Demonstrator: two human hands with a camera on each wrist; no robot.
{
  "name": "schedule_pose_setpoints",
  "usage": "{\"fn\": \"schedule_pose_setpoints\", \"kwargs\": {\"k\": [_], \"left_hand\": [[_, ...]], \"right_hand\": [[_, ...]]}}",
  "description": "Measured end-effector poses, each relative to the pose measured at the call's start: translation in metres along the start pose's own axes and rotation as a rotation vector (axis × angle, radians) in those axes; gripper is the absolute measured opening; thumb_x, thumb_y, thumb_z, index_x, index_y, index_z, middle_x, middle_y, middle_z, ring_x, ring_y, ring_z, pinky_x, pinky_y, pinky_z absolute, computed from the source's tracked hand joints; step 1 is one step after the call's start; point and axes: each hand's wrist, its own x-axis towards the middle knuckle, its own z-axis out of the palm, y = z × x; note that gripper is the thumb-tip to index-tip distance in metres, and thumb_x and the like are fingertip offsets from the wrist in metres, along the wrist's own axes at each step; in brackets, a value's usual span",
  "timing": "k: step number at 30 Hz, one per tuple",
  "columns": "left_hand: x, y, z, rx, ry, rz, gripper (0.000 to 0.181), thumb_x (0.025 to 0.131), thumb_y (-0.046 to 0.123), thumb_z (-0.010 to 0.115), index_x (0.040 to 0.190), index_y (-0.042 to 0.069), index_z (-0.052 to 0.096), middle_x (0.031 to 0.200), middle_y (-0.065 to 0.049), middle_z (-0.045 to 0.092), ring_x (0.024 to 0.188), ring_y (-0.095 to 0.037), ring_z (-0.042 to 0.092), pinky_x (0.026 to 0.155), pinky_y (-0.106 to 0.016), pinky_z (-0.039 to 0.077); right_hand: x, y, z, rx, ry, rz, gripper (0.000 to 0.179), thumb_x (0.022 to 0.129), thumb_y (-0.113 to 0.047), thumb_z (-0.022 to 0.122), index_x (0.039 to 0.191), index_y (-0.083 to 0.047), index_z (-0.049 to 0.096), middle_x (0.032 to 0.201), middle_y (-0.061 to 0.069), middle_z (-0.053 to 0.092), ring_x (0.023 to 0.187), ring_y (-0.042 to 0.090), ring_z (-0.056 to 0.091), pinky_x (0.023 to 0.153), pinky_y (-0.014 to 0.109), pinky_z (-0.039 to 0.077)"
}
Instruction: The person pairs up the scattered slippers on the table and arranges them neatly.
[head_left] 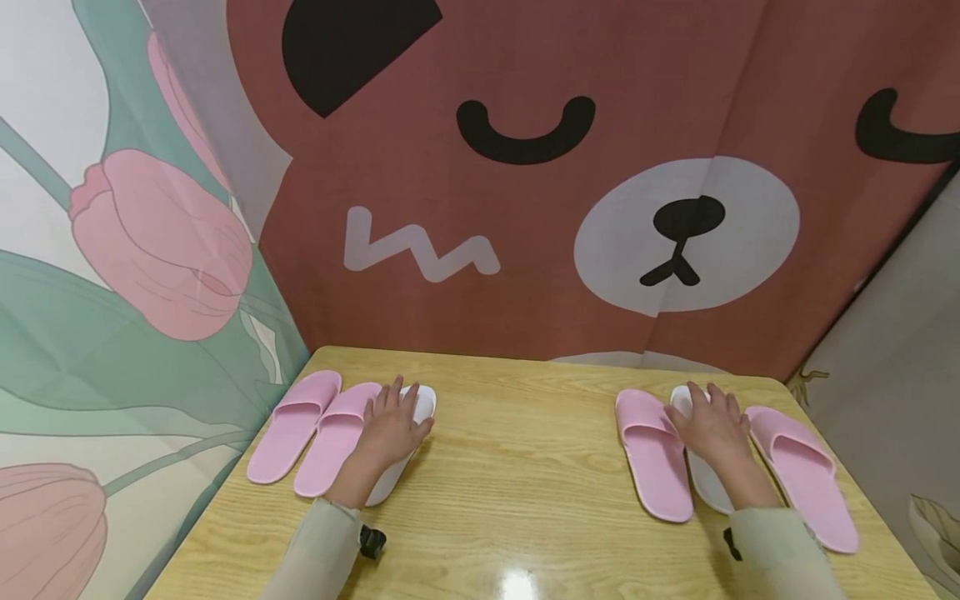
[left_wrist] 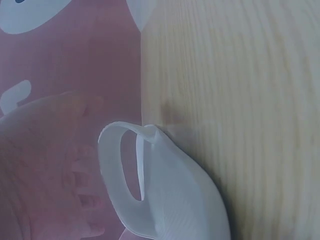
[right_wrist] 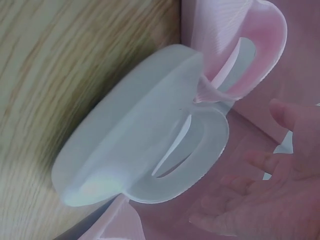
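My left hand (head_left: 388, 427) hovers with spread fingers above a white slipper (head_left: 426, 405), at the right end of the left row. The left wrist view shows that white slipper (left_wrist: 185, 195) with a gap between it and the hand (left_wrist: 40, 175). Over on the right, my right hand (head_left: 712, 427) is held, fingers loosely extended, above another white slipper (head_left: 707, 482). This one lies between a pink slipper (head_left: 654, 471) and a second pink slipper (head_left: 806, 479). In the right wrist view the hand (right_wrist: 270, 185) is apart from the white slipper (right_wrist: 125, 130).
Two pink slippers, an outer one (head_left: 288, 442) and an inner one (head_left: 330, 454), lie left of the left white slipper. All rest on a wooden table (head_left: 517, 467). A bear-printed cloth (head_left: 525, 317) stands behind it, and a tulip-printed cloth (head_left: 60, 333) at the left.
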Motion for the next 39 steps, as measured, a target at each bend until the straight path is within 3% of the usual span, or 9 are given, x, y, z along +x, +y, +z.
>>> {"fn": "schedule_pose_setpoints", "kwargs": {"k": [13, 24, 39], "left_hand": [[0.005, -0.002, 0.002, -0.019, -0.035, -0.01, 0.076, 0.096, 0.046, 0.062, 0.155, 0.005, 0.038, 0.163, -0.027, 0.022, 0.147, -0.051, 0.021, 0.115, -0.071, 0.018], [0.01, -0.007, 0.007, -0.02, -0.072, -0.025, 0.079, 0.094, 0.048, 0.064, 0.156, 0.007, 0.037, 0.163, -0.026, 0.022, 0.148, -0.05, 0.02, 0.116, -0.068, 0.018], [0.011, -0.008, 0.006, -0.018, -0.063, -0.019, 0.076, 0.091, 0.043, 0.069, 0.151, 0.003, 0.043, 0.158, -0.028, 0.031, 0.145, -0.05, 0.027, 0.114, -0.067, 0.024]], "right_hand": [[0.013, 0.013, 0.001, 0.003, -0.061, 0.04, 0.08, 0.102, -0.046, 0.05, 0.152, 0.01, 0.024, 0.151, 0.045, 0.012, 0.138, 0.067, 0.008, 0.107, 0.08, 0.009], [0.019, 0.019, -0.003, -0.025, -0.101, 0.044, 0.078, 0.103, -0.046, 0.044, 0.152, 0.011, 0.023, 0.149, 0.047, 0.013, 0.135, 0.069, 0.012, 0.106, 0.079, 0.016], [0.029, 0.029, 0.003, -0.036, -0.167, 0.062, 0.081, 0.103, -0.05, 0.043, 0.153, 0.011, 0.021, 0.149, 0.047, 0.012, 0.134, 0.07, 0.011, 0.104, 0.081, 0.014]]}}
